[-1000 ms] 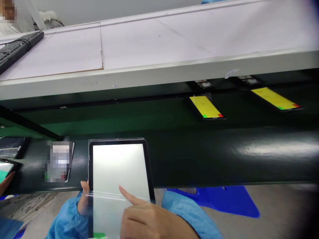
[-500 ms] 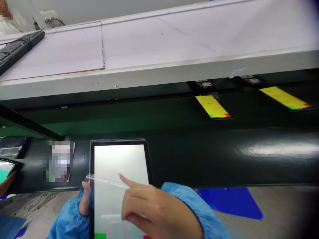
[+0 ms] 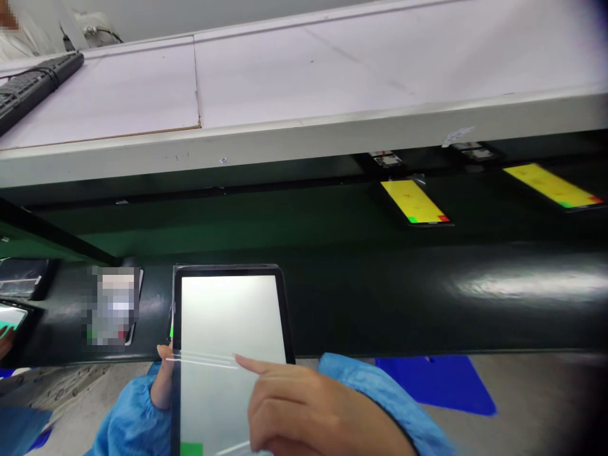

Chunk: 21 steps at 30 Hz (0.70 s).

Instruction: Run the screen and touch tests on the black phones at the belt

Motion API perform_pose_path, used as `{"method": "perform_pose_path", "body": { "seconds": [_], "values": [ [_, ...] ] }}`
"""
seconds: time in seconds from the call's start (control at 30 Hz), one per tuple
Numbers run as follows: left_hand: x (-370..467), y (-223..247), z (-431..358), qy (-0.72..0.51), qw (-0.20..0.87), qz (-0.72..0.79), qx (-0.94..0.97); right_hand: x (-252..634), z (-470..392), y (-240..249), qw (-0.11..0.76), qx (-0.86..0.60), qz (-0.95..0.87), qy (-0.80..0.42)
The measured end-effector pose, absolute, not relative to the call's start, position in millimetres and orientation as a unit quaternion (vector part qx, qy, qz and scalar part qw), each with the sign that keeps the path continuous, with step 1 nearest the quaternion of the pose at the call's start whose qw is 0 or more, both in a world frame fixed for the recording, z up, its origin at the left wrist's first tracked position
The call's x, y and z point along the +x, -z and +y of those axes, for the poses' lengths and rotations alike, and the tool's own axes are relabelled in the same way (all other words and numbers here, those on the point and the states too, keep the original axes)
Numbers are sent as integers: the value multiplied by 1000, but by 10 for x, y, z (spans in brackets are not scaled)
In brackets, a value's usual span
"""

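Observation:
A tablet [image 3: 228, 316] with a black frame and a mostly white lit screen stands out at the bottom centre, a green block at its lower left. My left hand [image 3: 163, 377] grips its left edge, thumb showing, other fingers hidden behind. Over the screen is my right hand [image 3: 304, 405], index finger stretched out and the other fingers curled. Thin clear film [image 3: 204, 360] with bright creases runs across the screen from the left thumb to the right index fingertip. Whether the curled fingers hold some of it is hidden.
Two yellow-screened devices [image 3: 415, 201] [image 3: 553, 185] lie on the dark green bench [image 3: 332, 285]. A white shelf [image 3: 332, 136] crosses above, with a keyboard [image 3: 38, 88] on it. At the left edge another person's hand [image 3: 6, 342] touches a device. A blue seat [image 3: 437, 383] is below.
My right hand has moved down and slightly right over the tablet, and the creases in the film have shifted lower. The other person's hand at the left has moved onto its device's screen.

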<state>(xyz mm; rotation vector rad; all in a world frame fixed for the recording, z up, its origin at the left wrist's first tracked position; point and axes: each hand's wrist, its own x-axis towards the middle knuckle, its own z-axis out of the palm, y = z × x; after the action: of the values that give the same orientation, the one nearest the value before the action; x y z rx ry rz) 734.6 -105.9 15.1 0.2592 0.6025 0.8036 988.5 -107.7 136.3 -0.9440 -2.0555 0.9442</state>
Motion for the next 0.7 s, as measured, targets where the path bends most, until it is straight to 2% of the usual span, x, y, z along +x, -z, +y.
{"method": "perform_pose_path", "body": {
  "seconds": [0.17, 0.33, 0.4, 0.7],
  "values": [
    [7308, -193, -1021, -331, 889, 283, 145, 9937, -955, -1451, 382, -325, -779, -376],
    [7473, -379, -978, -392, 859, 276, 180, 9895, -915, -1318, 545, -505, -659, -118],
    [7521, -406, -983, -402, 855, 273, 182, 9882, -947, -1263, 578, -508, -631, -96],
    [7521, -332, -1017, -416, 846, 293, 157, 9917, -1107, -1234, 558, -467, -668, -157]
  ]
}}
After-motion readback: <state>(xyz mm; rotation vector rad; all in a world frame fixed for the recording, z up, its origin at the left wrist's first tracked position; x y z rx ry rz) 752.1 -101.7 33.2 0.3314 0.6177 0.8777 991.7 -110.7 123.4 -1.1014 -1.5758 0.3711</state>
